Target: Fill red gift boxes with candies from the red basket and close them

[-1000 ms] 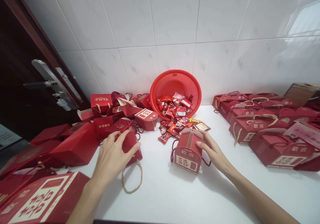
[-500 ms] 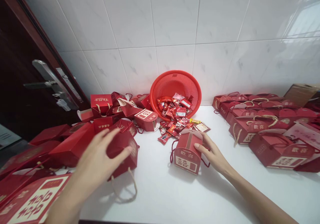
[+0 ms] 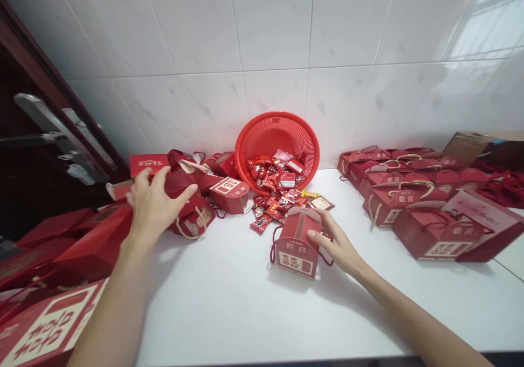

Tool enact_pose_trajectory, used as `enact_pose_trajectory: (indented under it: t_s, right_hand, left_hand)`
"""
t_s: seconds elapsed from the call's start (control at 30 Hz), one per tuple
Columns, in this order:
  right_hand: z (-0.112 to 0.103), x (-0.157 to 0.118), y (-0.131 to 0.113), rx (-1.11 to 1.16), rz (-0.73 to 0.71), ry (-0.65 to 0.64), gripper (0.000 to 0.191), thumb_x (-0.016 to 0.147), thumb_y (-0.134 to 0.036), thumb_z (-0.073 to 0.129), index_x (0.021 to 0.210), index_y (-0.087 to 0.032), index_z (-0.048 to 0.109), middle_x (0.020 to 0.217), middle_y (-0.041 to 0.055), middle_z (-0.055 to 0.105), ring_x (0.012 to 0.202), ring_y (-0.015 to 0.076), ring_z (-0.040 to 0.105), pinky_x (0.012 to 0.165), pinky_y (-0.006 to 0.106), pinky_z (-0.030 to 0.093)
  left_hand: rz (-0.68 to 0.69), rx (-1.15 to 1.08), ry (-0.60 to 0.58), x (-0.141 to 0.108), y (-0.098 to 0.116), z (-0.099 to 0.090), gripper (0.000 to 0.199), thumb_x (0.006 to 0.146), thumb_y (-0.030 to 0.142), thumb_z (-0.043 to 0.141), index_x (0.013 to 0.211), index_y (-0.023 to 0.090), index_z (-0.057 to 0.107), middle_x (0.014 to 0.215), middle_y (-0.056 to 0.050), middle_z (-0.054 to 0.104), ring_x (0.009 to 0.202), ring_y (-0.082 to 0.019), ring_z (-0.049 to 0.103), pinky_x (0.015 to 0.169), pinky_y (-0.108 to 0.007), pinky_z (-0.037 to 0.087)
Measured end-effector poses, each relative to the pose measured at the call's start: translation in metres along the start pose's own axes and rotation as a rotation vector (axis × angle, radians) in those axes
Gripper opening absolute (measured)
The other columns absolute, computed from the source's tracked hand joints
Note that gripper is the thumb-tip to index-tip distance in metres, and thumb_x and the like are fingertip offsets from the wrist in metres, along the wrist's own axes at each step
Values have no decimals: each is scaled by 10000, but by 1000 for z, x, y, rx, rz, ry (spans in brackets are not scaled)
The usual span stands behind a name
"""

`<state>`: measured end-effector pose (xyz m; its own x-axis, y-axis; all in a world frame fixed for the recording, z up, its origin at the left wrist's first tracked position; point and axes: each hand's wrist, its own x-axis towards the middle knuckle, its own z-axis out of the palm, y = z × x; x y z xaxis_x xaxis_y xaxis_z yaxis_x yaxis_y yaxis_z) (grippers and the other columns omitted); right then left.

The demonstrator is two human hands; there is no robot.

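Note:
A small red paper gift box [image 3: 297,247] with a cream label and dark red cord handles stands upright on the white table [image 3: 221,301]. My right hand [image 3: 329,236] holds it from the right, thumb on the near side and fingers behind. At the left pile, my left hand [image 3: 158,206] is curved around a dark red gift box [image 3: 184,195] with a beige rope handle, thumb across its face. Its fingertips are partly hidden behind the box. Wrapped candies [image 3: 272,209] spill out of a tipped red plastic basket [image 3: 313,138] just behind the right-hand box.
More red gift boxes [image 3: 229,192] are heaped along the left side. Several closed boxes [image 3: 438,233] stand in rows at the right, near a brown carton [image 3: 466,149]. Behind is a tiled wall [image 3: 274,40]; a dark door [image 3: 24,165] is at far left.
My left hand has moved back and left, and the dark red box has shifted with it onto the pile. My right hand still holds its box. The view has turned slightly right.

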<state>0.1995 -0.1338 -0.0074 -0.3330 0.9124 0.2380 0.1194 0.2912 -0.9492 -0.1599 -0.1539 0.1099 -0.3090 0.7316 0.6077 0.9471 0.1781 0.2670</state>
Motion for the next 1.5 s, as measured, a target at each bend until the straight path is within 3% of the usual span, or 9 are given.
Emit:
enact_pose_trajectory:
  t_s: [0.1, 0.17, 0.37, 0.53, 0.7, 0.87, 1.13, 1.4, 1.5]
  right_hand:
    - [2, -1, -3, -107, -71, 94, 671, 850, -554, 658, 1404, -263, 416, 1453, 127, 534, 1302, 307, 550, 1053, 470, 476]
    - [4, -1, -8, -177, -137, 157, 712, 834, -527, 688, 1423, -252, 398, 1468, 143, 509, 1344, 319, 505, 1091, 492, 438]
    - [6, 1, -32, -327, -284, 184, 464, 831, -440, 710, 1202, -222, 539, 1339, 136, 577, 1277, 305, 540, 1049, 487, 465]
    - [4, 4, -42, -387, -283, 68, 239, 840, -421, 722, 943, -219, 646, 1346, 134, 575, 1324, 320, 502, 1068, 496, 440]
    - [4, 6, -40, -427, -272, -79, 247, 904, -438, 661, 1059, -259, 732, 1399, 114, 559, 1322, 312, 502, 1085, 515, 413]
    - [7, 5, -43, -493, -255, -221, 388, 956, -447, 577, 1304, -289, 638, 1486, 122, 472, 1430, 349, 360, 1104, 557, 373]
    - [-2, 2, -57, -288, -99, -153, 341, 864, -529, 663, 866, -211, 540, 976, 77, 585, 1064, 275, 579, 892, 409, 501]
    - [-46, 7, -44, 27, 137, -451, 473, 750, -442, 790, 1128, -221, 610, 1273, 81, 588, 1156, 263, 557, 955, 384, 465]
    - [-59, 9, -40, 8, 192, -559, 642, 728, -401, 827, 1303, -250, 583, 1387, 85, 545, 1249, 274, 516, 1033, 409, 431]
  left_hand:
    - [104, -88, 147, -15, 26, 1, 650, 908, 616, 443, 1367, 169, 552, 1579, -63, 381, 1451, -358, 353, 1094, -566, 328]
    - [171, -240, 102, -27, 52, 4, 488, 935, 532, 449, 1202, 195, 681, 1382, -64, 565, 1335, -274, 502, 1119, -447, 399]
    - [531, -588, -669, -53, 124, 27, 383, 977, 463, 437, 949, 238, 745, 1019, -49, 601, 980, -207, 612, 899, -349, 502]
    - [613, -503, -905, -52, 143, 37, 469, 1010, 466, 347, 776, 216, 667, 873, -35, 544, 970, -240, 572, 832, -350, 461]
    - [564, -464, -871, -48, 139, 34, 258, 946, 377, 455, 838, 216, 624, 955, -33, 542, 935, -228, 581, 798, -333, 457]
    - [517, -445, -855, -44, 128, 28, 173, 847, 195, 463, 874, 223, 632, 965, -24, 575, 941, -221, 597, 845, -341, 473]
    - [495, -446, -856, -58, 109, 33, 424, 929, 193, 343, 1217, 214, 653, 1120, -75, 618, 1107, -237, 599, 995, -382, 489]
    - [612, -398, -544, -86, 101, 46, 529, 820, 4, 391, 1219, 206, 672, 1424, -134, 503, 1350, -315, 469, 1098, -524, 454]
    - [642, -449, -564, -91, 98, 49, 580, 832, -11, 360, 1268, 229, 659, 1458, -115, 505, 1351, -283, 494, 1101, -488, 472]
